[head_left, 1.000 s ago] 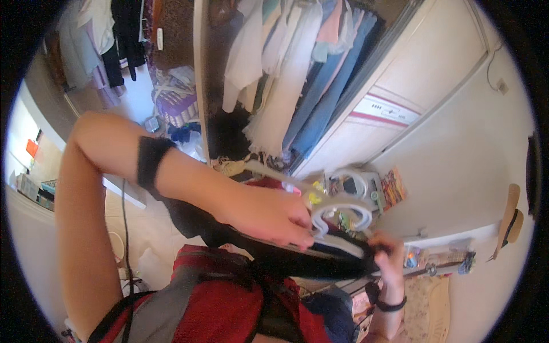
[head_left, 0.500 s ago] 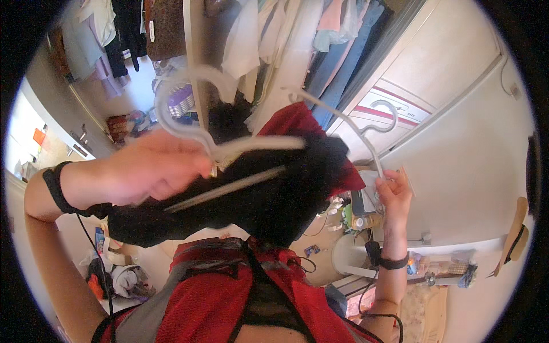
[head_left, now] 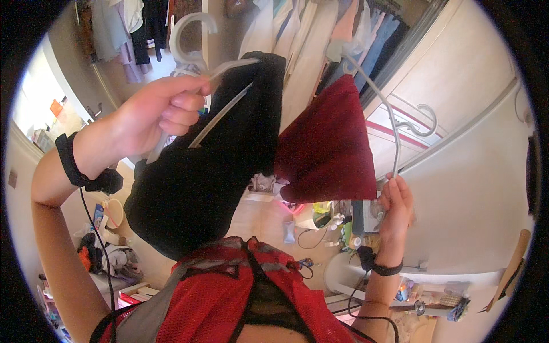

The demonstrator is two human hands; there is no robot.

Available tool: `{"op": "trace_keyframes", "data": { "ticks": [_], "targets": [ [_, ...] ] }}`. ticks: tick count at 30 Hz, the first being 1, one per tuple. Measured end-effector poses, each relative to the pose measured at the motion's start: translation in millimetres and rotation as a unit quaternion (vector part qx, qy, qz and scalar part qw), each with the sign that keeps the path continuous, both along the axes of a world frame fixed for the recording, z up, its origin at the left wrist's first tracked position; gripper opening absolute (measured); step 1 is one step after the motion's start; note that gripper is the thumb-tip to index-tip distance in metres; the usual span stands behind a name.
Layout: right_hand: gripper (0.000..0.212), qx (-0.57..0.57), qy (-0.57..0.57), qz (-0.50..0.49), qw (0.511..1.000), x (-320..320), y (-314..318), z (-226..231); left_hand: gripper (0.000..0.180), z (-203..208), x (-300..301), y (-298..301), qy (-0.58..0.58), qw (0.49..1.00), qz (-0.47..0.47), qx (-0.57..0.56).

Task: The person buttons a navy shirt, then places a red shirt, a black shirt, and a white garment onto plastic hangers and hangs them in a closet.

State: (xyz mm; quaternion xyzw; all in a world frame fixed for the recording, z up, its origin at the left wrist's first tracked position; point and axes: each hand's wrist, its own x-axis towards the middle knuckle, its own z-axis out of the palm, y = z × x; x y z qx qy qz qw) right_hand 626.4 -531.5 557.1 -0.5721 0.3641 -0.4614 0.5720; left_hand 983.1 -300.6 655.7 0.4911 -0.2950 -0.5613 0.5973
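My left hand (head_left: 168, 108) grips a white plastic hanger (head_left: 191, 46) near its shoulder, the hook pointing up. Over that hanger drapes a black garment (head_left: 200, 177), with part of the hanger's bar showing across it. On the right, my right hand (head_left: 396, 200) pinches the end of a second white hanger (head_left: 394, 128), tilted so that its hook points right. A dark red garment (head_left: 331, 148) spreads out beside this second hanger, its lower corner close to my right fingers. Whether it hangs on the bar cannot be made out. The black and red garments meet at the middle.
Ahead, an open wardrobe holds hanging clothes (head_left: 297, 40). White cabinet doors (head_left: 417, 80) stand at the right. More clothes (head_left: 123, 28) hang at the far left, near a door. A cluttered low shelf (head_left: 434, 297) and a straw hat (head_left: 509, 268) are at the lower right.
My left hand has lifted its hanger, and the black garment now hangs more upright. The two hangers have moved apart. Much more of the red garment shows, spread toward the right.
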Motion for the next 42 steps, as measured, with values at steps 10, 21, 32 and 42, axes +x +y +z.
{"op": "trace_keyframes", "data": {
  "ticks": [10,21,32,42],
  "targets": [
    [0.017,0.041,-0.019,0.159,0.986,-1.2,-17.2,2.4,0.019,13.8,2.9,-44.2,0.080,0.992,0.042,-0.086],
    [0.012,0.058,-0.058,0.296,0.952,-19.0,-12.6,25.7,0.024,37.1,-43.4,-75.0,-0.093,0.985,0.076,-0.127],
    [0.014,0.077,-0.076,0.281,0.954,8.0,-11.8,39.0,0.023,0.7,0.8,-127.4,-0.148,0.979,-0.081,-0.119],
    [0.020,0.041,-0.087,0.198,0.976,84.1,-27.4,63.4,0.016,-5.1,86.2,-169.8,-0.107,0.971,-0.169,-0.130]
  ]
}}
